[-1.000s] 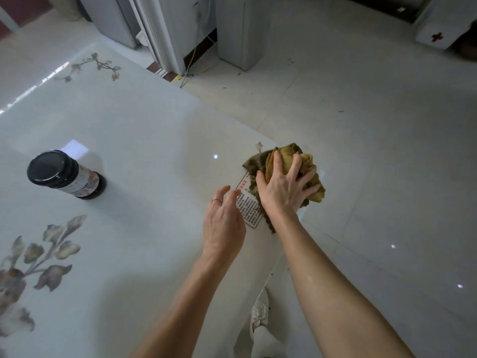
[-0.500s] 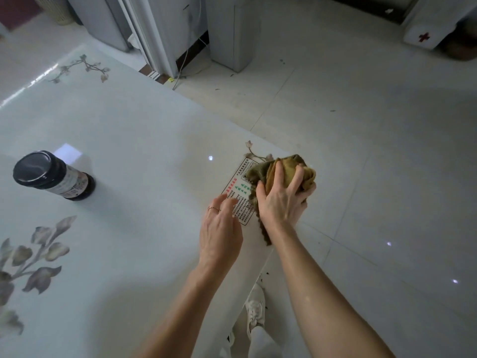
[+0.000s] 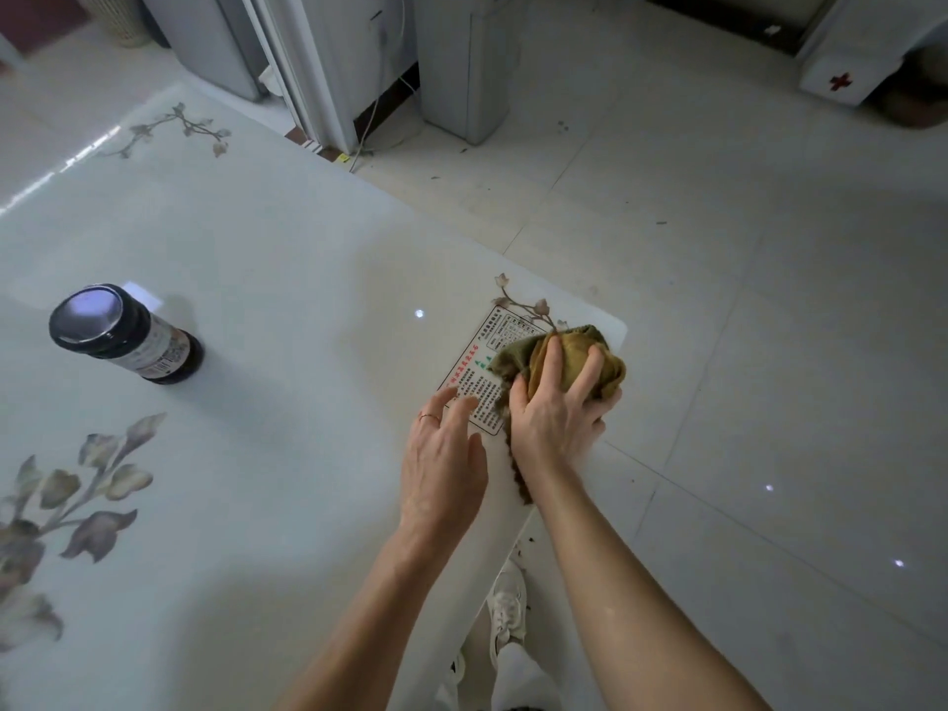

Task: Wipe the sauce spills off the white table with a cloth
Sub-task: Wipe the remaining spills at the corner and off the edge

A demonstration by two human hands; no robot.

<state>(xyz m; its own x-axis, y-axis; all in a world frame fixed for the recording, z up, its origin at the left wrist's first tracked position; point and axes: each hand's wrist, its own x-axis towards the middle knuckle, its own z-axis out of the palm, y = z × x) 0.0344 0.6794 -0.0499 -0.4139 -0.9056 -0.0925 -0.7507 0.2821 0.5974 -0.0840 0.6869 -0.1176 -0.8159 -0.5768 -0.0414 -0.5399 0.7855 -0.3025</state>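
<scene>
Two bare forearms reach up from the bottom of the view over a glossy white worktop printed with muted grey-brown leaf sprays. Below them, past the worktop's near edge, a white lace-up shoe stands on the pale tiled floor, with a few dark specks on the tiles just beside the edge.

The left hand lies palm down near that edge. Its fingers are straight and loosely spread, holding nothing. The fingertips touch the near end of a white rectangular printed sticker with red, green and black text, stuck flat on the worktop. A thin ring shows on one finger.

Just beside it, the right hand grips a bunched olive-green and mustard-yellow cloth, with its fingers curled over the top of the bundle. The cloth sits at the rounded corner where the near edge meets the right edge, and it overlaps the sticker's right side. A frayed dark strip of the cloth trails back under the wrist along the near edge.

Well apart, toward the left edge, a dark glass jar with a shiny black screw lid and a paper label stands on its base.

Beyond the worktop's far edge, grey cabinets rise from the floor, with a white cable hanging between them. A white box marked with a red cross sits on the floor at the upper right.
</scene>
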